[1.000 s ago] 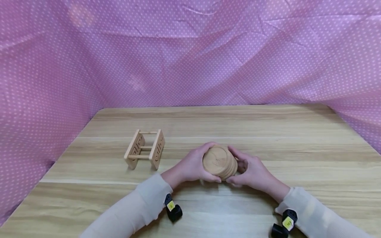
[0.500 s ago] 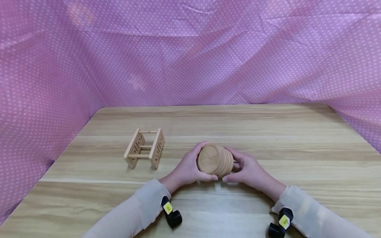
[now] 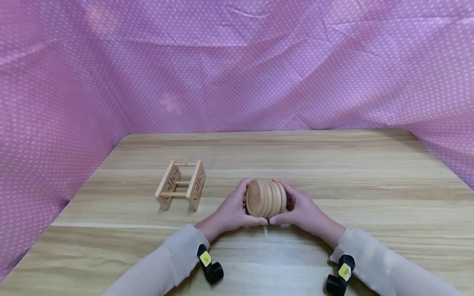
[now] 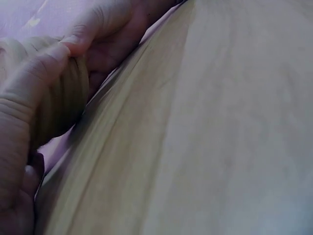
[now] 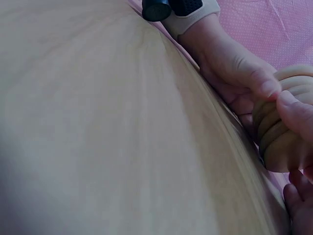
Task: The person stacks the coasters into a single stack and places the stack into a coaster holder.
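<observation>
A stack of several round wooden coasters [image 3: 267,199] lies on its side between both hands, the flat face of the end one turned left. My left hand [image 3: 232,209] grips the left end, thumb along the near side and fingers round the far side. Opposite it, my right hand [image 3: 301,209] grips the right end the same way. The two thumb tips come close together at the front of the stack. In the left wrist view the grooved edges of the coasters [image 4: 63,98] show under the thumbs; the right wrist view shows the coasters [image 5: 279,132] close over the table.
A small wooden rack [image 3: 194,187] with carved side panels joined by thin rods stands left of the hands on the wood-grain table [image 3: 296,156]. Pink dotted cloth [image 3: 237,82] hangs behind the table and at both sides. Each wrist wears a black camera.
The coaster stack has turned from tilted, top face showing, to lying sideways, its end face now pointing left. Both hands have shifted slightly left, and the right has closed in on the stack's end.
</observation>
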Tool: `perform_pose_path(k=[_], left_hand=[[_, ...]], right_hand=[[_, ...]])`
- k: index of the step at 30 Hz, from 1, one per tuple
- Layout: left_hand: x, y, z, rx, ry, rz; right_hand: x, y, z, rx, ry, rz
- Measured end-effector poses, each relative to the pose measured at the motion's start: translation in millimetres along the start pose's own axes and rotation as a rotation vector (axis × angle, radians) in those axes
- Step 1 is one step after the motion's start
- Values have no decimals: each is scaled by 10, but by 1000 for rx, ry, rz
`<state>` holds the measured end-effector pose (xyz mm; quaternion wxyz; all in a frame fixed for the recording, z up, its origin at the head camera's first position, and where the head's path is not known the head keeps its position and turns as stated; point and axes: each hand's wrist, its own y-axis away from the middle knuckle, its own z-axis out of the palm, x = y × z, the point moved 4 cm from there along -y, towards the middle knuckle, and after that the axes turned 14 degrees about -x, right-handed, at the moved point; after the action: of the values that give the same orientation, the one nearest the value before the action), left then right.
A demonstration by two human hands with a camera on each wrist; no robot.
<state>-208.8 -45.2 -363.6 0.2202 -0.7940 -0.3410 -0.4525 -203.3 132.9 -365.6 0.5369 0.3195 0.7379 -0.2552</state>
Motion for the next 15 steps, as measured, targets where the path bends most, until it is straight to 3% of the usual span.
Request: perform_pose_path(k=[9,15], left_hand=[[-8,11,1,-18,-110,-88],[-12,-15,-14,-28,-110,-124]], right_hand=[[9,-67,5,-26,-71,-36],[-3,-98,7,-7,-93,-30]])
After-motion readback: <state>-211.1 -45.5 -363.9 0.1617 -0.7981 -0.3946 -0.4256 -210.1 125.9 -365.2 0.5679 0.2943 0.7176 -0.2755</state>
